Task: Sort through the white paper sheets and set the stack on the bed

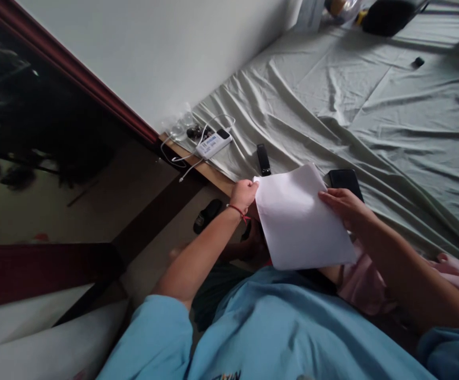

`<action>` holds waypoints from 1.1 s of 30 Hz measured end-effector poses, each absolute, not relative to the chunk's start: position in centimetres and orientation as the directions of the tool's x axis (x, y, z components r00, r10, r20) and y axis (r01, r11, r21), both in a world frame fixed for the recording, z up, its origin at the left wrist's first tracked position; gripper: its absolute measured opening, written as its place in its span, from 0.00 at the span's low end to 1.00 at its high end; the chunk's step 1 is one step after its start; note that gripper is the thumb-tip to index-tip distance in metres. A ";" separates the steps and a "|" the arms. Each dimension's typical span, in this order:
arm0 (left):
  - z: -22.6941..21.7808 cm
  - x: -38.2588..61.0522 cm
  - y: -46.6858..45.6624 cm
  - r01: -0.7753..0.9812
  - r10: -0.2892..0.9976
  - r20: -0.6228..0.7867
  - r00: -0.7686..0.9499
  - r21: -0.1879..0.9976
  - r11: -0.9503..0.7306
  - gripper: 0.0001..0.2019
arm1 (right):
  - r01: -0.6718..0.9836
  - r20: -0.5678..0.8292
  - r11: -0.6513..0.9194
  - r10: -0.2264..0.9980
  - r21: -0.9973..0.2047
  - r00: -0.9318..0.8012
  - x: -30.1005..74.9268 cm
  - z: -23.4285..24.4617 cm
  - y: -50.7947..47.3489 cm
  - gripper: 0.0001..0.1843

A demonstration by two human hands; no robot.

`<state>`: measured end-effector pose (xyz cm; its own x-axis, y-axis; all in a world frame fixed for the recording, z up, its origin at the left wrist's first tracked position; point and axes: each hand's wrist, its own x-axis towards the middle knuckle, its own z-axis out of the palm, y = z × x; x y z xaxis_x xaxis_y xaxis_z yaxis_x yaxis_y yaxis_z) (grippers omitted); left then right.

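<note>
A blank white sheet of paper (298,219) is held up over my lap, above the bed's edge. My left hand (244,193), with a red string at the wrist, pinches the sheet's upper left corner. My right hand (342,206) grips its right edge, fingers laid over the paper. A black phone (345,179) lies on the bedsheet just behind the right hand, partly hidden by it. A small black remote-like object (263,159) lies just beyond the sheet's top left corner.
The grey-green bedsheet (372,105) spreads wrinkled to the right. A white power bank with cable (213,142) and clear plastic bags (180,126) sit at the bed's corner by the wall. A black slipper (208,215) lies on the floor. Dark items (391,16) rest at the far end.
</note>
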<state>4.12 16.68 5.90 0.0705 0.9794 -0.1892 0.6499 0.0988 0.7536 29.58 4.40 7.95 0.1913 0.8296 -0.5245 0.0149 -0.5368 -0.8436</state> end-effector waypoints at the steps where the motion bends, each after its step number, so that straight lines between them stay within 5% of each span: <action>1: 5.8 4.2 17.4 0.686 0.978 -0.195 0.074 0.722 0.092 0.19 | -0.019 -0.545 -0.552 0.817 -0.834 0.188 29.5 8.0 4.6 0.11; 10: 4.0 4.6 21.3 0.828 0.963 -0.253 0.093 0.557 0.066 0.11 | -0.049 -0.593 -0.597 0.778 -0.801 0.208 30.0 8.2 6.7 0.08; 17: 4.7 5.0 22.3 0.728 0.936 -0.327 0.130 0.672 0.134 0.08 | 0.012 -0.575 -0.591 0.789 -0.807 0.218 31.8 7.3 7.5 0.13; 21: 5.0 5.0 22.0 0.808 0.989 -0.038 0.140 0.582 -0.092 0.06 | 0.041 -0.567 -0.588 0.794 -0.808 0.221 32.8 6.6 7.7 0.14; 26: 4.8 4.6 21.5 0.708 0.802 0.444 0.398 0.407 -0.577 0.26 | -0.010 -0.602 -0.614 0.770 -0.789 0.214 32.6 6.9 7.9 0.13; 33: 3.8 3.8 21.6 0.631 0.704 0.339 0.625 0.312 -0.710 0.30 | -0.001 -0.616 -0.635 0.750 -0.773 0.240 32.4 7.7 8.1 0.10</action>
<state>3.78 21.64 3.78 0.6246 0.7037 0.3386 0.6312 -0.7102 0.3117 32.43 8.11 7.74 0.2404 0.7500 -0.6162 -0.0012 -0.6346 -0.7728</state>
